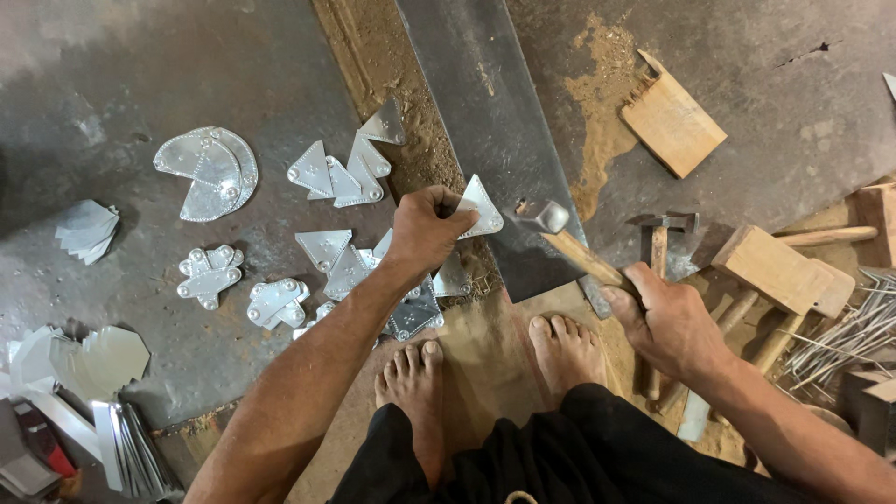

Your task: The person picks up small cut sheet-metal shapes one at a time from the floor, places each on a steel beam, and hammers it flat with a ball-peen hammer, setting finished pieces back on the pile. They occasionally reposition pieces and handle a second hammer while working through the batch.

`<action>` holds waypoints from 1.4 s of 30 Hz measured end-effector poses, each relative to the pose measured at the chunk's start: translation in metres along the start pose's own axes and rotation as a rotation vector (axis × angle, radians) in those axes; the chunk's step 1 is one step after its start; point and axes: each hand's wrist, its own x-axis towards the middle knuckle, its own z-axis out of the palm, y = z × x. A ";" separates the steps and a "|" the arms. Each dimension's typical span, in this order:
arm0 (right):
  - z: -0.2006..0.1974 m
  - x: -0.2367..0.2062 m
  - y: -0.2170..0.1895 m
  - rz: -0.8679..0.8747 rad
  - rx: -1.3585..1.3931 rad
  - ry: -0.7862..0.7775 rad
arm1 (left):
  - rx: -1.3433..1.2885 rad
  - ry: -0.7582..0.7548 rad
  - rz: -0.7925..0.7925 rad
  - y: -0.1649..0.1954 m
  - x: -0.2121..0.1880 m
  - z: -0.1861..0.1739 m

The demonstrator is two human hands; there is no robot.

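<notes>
My left hand point(425, 227) pinches a shiny triangular metal piece point(482, 207) and rests it on the edge of a long dark steel bar point(485, 121). A hammer with a wooden handle point(583, 259) is gripped in my right hand point(665, 322). Its steel head point(541, 217) hovers just right of the triangular piece, over the bar. My two bare feet point(485, 369) stand on the ground below the bar.
Several embossed triangular pieces point(345, 173) and round-lobed metal pieces point(210, 275) lie on the dark floor at left, with a half-round piece point(207, 173) and stacked sheet cut-outs point(89, 364). Wooden mallets point(775, 271), a small hammer point(661, 243), a wooden block point(672, 121) and metal rods point(849, 336) lie at right.
</notes>
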 end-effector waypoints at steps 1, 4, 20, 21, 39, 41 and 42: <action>0.000 0.001 -0.003 -0.084 0.012 0.054 | 0.012 0.000 0.000 0.000 0.000 0.000; 0.002 0.006 -0.010 0.002 -0.056 -0.097 | 0.080 0.015 -0.017 0.004 0.000 0.000; -0.001 0.010 -0.004 0.522 0.561 -0.279 | 0.187 0.061 0.085 0.009 -0.003 0.000; -0.004 0.012 -0.002 0.441 0.514 -0.292 | 0.176 0.073 0.097 0.010 -0.004 0.001; 0.049 0.006 0.054 0.264 0.256 -0.297 | 0.482 -0.051 0.148 0.001 -0.041 -0.055; 0.052 0.007 0.062 0.444 0.259 -0.397 | 0.626 0.142 0.170 0.001 -0.031 -0.084; 0.053 0.009 0.063 0.377 0.107 -0.386 | 0.754 0.283 0.124 0.000 -0.027 -0.097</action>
